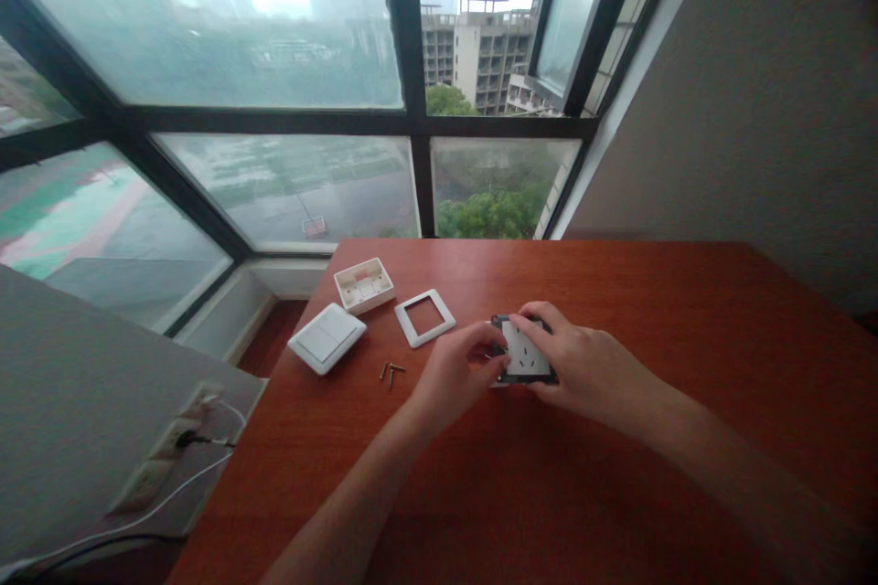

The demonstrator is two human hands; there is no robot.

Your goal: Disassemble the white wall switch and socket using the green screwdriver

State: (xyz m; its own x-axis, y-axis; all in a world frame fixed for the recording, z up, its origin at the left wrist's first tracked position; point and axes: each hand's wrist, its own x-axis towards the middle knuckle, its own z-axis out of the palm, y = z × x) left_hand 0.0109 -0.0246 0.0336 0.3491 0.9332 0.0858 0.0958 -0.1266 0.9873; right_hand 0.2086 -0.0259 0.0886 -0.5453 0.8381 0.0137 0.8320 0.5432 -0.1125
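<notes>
A wall socket with a white face, dark slots and a dark mounting frame is between my hands over the table. White edges show under its left side; what they belong to is mostly hidden. My right hand grips the socket from the right, fingers on its far edge and thumb at the near side. At the socket's left edge, the fingertips of my left hand are pinched together; anything small in them is hidden. Left of the hands lie a white square cover frame and several brass-coloured screws.
A white open back box and a white switch plate lie at the left of the reddish-brown table. Windows stand behind it. Below left, wall sockets hold a plug with cables.
</notes>
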